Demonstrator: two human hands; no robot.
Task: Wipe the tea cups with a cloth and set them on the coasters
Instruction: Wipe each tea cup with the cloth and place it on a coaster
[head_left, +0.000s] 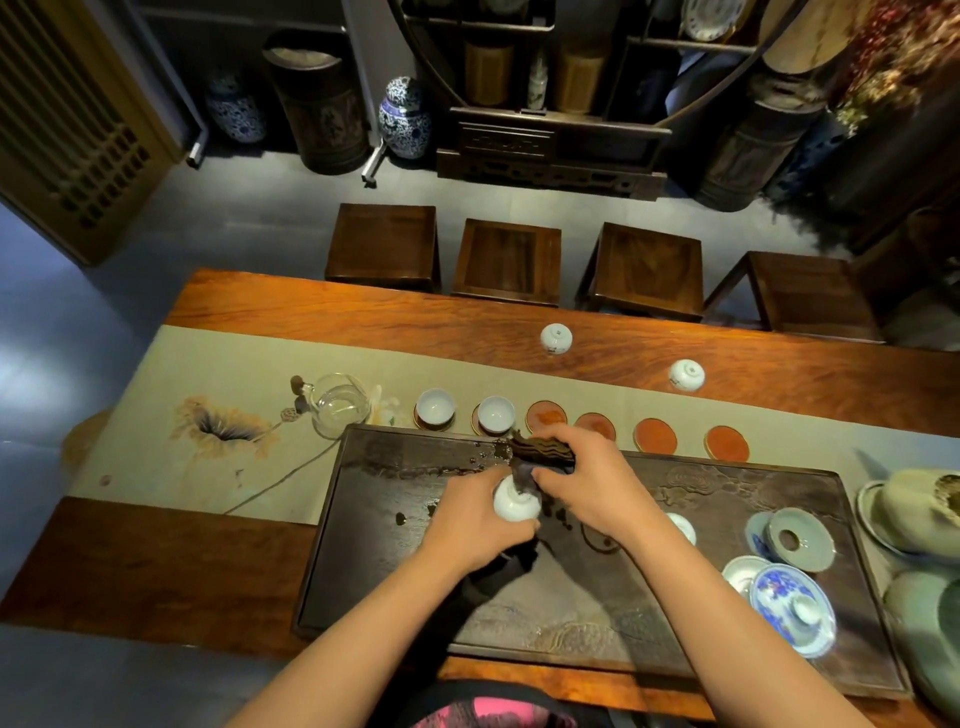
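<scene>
Cup (516, 503) in hand: white tea cup held over the dark tea tray (395, 519), left hand (475, 525) curled round its body, tipped sideways with the mouth toward the right hand (587, 483). Right hand pinches a dark cloth (522, 475) against the rim or inside; can't tell how deep it goes. Step looks like mid-wipe on cup three. Next move, my read: finish the wipe, turn it upright, set it on the nearest free coaster (546, 417) just past the tray's far edge, clearing the dark ridged ornament (543, 451) there. On the tray's right: another small white cup (681, 526) partly behind the right wrist, a celadon lid (800, 540), a blue-and-white gaiwan (792, 605); contents not readable. Beyond the tray, coaster row: two upright cups (435, 407) (496, 413) already seated, both look empty; four red coasters bare. Glass pitcher (340, 405) left of them looks empty. Farther out on the table (311, 306), two cups (556, 338) (686, 374) lie upside down, still to do.
</scene>
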